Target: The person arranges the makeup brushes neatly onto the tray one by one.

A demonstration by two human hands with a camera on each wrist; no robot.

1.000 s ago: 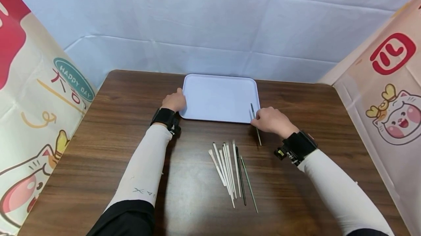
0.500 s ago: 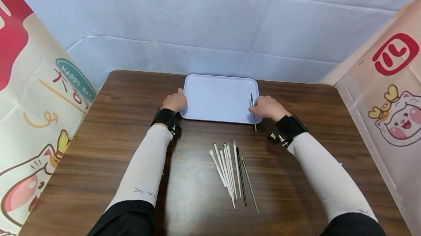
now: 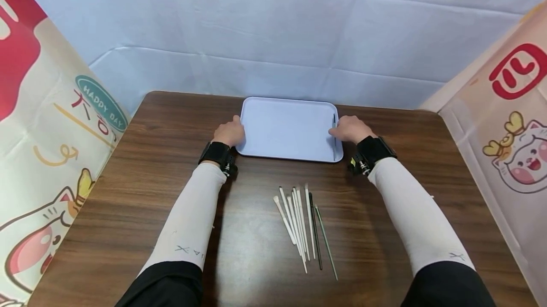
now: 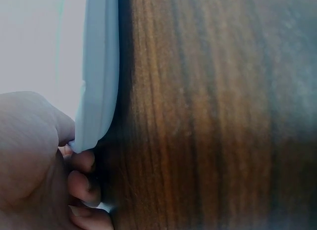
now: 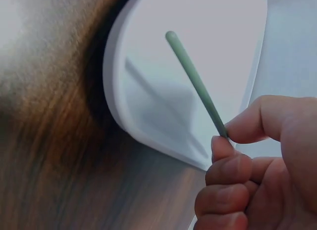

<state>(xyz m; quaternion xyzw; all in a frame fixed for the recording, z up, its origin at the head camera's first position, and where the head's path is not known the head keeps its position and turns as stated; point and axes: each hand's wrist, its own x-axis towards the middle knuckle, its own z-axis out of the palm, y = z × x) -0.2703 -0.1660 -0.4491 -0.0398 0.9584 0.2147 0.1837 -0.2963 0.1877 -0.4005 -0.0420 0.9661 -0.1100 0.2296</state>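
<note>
A pale blue tray [image 3: 282,129] lies on the brown wooden table [image 3: 149,178]. My left hand [image 3: 229,132] grips the tray's left edge [image 4: 99,91], thumb above and fingers curled under the rim. My right hand [image 3: 348,129] is at the tray's right side and pinches a thin grey-green brush [image 3: 334,136] between thumb and forefinger. In the right wrist view the brush handle [image 5: 195,81] sticks out over the tray [image 5: 143,91], close above its floor. Whether it touches the tray I cannot tell.
Several thin brushes [image 3: 301,224], most white, one black and one grey-green, lie side by side on the table in front of the tray. Printed cloth panels stand at the left [image 3: 51,131] and right [image 3: 504,121], a pale blue cloth at the back.
My right hand has carried the brush from the tray's near right corner further back, so the brush now lies over the tray's right side. The left hand has stayed on the tray's edge.
</note>
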